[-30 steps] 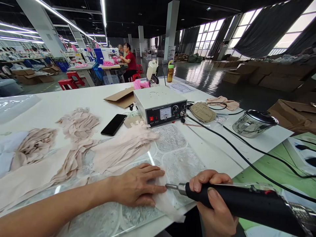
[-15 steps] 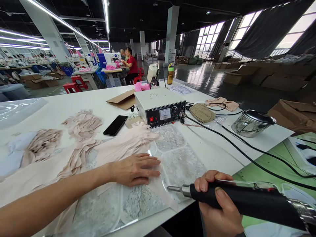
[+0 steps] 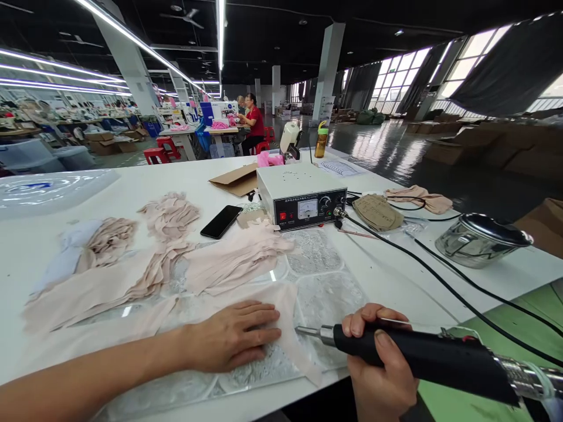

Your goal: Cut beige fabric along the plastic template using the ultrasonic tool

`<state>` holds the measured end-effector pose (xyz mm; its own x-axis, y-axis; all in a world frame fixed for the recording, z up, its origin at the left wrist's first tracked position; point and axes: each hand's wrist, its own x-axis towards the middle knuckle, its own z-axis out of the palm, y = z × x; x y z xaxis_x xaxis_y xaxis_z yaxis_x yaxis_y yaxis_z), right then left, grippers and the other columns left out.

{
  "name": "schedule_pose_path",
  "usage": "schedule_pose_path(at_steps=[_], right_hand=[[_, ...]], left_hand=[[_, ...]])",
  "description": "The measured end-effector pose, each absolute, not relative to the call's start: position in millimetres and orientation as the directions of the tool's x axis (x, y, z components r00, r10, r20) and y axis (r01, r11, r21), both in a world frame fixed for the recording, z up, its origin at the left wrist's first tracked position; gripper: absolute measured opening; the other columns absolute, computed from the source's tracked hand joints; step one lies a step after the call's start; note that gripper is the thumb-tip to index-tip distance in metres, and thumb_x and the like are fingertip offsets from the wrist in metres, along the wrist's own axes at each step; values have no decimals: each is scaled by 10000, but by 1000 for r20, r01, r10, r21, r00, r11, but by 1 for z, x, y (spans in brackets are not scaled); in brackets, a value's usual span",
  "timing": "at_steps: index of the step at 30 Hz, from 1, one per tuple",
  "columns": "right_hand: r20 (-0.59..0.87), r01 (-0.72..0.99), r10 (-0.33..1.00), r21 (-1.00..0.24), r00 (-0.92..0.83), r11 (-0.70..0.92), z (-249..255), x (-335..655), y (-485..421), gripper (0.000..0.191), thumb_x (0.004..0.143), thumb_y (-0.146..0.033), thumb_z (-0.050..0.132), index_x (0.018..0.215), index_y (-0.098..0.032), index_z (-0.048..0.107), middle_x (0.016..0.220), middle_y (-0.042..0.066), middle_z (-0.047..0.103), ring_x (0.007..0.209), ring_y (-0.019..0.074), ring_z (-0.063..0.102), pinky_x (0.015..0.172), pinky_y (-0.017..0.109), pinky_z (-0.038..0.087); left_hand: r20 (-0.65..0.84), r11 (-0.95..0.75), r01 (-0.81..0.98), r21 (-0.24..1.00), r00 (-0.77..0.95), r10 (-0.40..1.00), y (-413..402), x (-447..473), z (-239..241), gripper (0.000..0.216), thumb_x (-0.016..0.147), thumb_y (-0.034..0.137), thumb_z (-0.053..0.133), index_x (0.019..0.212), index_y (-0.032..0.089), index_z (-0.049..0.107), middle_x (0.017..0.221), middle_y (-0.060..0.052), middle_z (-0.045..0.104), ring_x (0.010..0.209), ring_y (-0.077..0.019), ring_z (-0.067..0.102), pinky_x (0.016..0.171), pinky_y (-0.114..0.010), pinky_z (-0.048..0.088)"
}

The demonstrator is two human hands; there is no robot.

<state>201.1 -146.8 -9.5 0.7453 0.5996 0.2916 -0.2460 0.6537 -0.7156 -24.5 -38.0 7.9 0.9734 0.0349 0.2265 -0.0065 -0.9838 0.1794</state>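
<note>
Near the front edge of the bench (image 3: 360, 258), the left hand (image 3: 240, 334), fingers almost straight, is pinning a fabric strip (image 3: 288, 310), probably limp and slippery, best held palm-flat. The right hand (image 3: 385, 384), fingers curled, is gripping the stiff black tool (image 3: 426, 357) by its barrel; tip contact is hard to judge.

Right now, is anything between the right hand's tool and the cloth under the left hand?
Nothing visible: the right hand holds the tool, its tip by the edge of the cloth; the left hand lies short of the tip.
</note>
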Motion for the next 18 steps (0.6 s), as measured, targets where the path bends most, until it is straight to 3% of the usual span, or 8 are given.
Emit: schedule_pose_path(at_steps=[6, 18], right_hand=[[222, -295, 621, -728, 752, 618, -10, 198, -148, 106, 751, -263, 607, 843, -219, 579, 754, -32, 513, 549, 97, 514, 536, 273, 471], [158, -379, 678, -728, 717, 571, -2, 197, -153, 83, 720, -236, 578, 801, -218, 585, 707, -34, 461, 483, 88, 470, 458, 248, 427]], left_hand=[[231, -976, -64, 208, 973, -15, -31, -25, 7, 343, 1051, 338, 407, 1256, 130, 585, 1295, -169, 616, 1269, -265, 554, 1107, -391, 441], [261, -968, -150, 203, 961, -94, -31, -17, 4, 358, 1048, 355, 405, 1227, 127, 615, 1283, -174, 619, 1246, -269, 559, 1109, -405, 410]])
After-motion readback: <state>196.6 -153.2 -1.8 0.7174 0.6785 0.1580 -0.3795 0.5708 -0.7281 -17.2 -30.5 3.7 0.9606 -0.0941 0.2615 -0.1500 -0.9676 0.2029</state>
